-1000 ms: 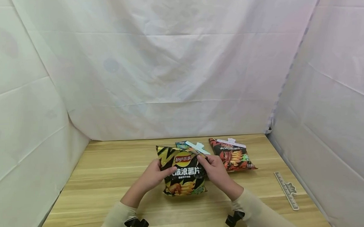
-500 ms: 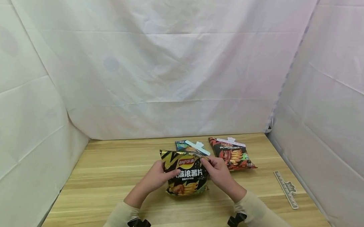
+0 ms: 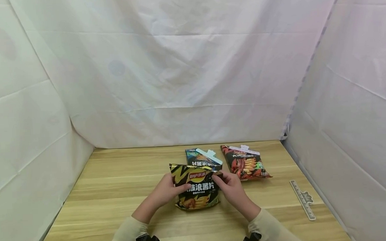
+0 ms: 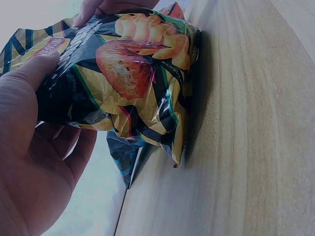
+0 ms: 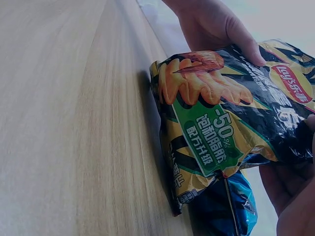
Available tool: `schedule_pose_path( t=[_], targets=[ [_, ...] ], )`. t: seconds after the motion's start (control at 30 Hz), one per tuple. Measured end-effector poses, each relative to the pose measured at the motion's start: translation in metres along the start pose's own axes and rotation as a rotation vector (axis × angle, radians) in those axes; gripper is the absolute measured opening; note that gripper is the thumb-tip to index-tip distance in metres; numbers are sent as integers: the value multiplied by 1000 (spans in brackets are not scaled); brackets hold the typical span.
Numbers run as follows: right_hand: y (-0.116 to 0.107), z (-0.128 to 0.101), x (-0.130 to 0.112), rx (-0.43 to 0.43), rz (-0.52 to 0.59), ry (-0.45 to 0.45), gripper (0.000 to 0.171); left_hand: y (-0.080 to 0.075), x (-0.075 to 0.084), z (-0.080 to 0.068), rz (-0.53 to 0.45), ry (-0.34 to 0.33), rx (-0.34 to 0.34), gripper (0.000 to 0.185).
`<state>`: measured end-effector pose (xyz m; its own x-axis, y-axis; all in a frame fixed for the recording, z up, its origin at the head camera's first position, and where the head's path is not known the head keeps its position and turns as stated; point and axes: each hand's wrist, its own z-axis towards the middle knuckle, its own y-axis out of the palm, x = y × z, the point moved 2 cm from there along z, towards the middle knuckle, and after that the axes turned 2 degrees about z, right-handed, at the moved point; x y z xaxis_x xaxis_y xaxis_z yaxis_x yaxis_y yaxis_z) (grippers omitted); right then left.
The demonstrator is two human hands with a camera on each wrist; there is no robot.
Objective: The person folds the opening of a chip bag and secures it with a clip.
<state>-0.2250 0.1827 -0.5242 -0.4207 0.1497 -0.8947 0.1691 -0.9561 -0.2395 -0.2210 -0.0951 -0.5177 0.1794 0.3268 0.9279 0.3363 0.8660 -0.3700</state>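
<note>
As left fingers (image 4: 84,150) grip the bag (image 3: 198,192), right fingers (image 5: 283,187) pinch it

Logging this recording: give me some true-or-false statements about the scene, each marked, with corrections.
1. The person's left grip and right grip both hold the glossy black-and-gold foil chip bag. True.
2. The blue foil chip bag has no clip on it. False: a long pale-blue clip sits across its upper end.
3. The flat grey ruler-marked clip is fastened to the black-and-gold bag. False: it lies on the pale wooden table, apart from every bag.
4. A long pinkish-white clip runs across the red-and-black foil chip bag. True.
</note>
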Motion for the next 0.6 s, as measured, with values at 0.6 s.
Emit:
schedule_pose_path(
  t=[0.6],
  targets=[
    [-10,3,-4,-2,25,-21,13,-28,28,11,-28,151,45,32]
  ],
)
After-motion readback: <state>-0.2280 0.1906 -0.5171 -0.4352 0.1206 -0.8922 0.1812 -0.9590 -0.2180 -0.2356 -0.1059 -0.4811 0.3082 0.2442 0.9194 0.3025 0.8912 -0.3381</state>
